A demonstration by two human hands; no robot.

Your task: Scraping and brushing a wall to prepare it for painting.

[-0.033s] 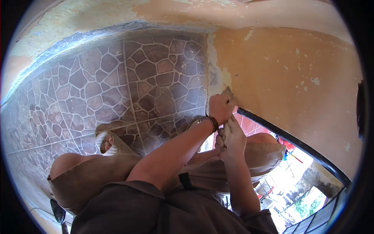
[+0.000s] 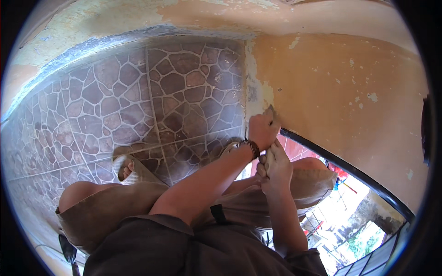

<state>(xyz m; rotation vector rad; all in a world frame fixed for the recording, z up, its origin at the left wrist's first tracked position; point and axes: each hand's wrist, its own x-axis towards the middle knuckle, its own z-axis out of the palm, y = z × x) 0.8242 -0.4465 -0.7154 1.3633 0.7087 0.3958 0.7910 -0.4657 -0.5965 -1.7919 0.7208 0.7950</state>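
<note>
My left hand [image 2: 263,132], with a dark beaded bracelet [image 2: 251,148] on its wrist, is closed around a scraper. Only a greyish, flat corner of the scraper [image 2: 271,109] shows past my knuckles, against the lower part of the peeling wall [image 2: 331,87]. Just below, my right hand [image 2: 278,164] is closed too, its fingers curled and one stretched up toward my left hand. It seems to grip the scraper's handle, which the fingers hide.
A floor [image 2: 179,83] patterned like crazy paving lies left of the wall. A black rail [image 2: 350,168] edges the wall's lower side, above a bright opening with a red surface [image 2: 297,149] and outdoor clutter. My bent knees and sandaled foot [image 2: 126,169] are below.
Both hands have shifted very slightly to the right, the left one a little downward as well. Their grip looks the same.
</note>
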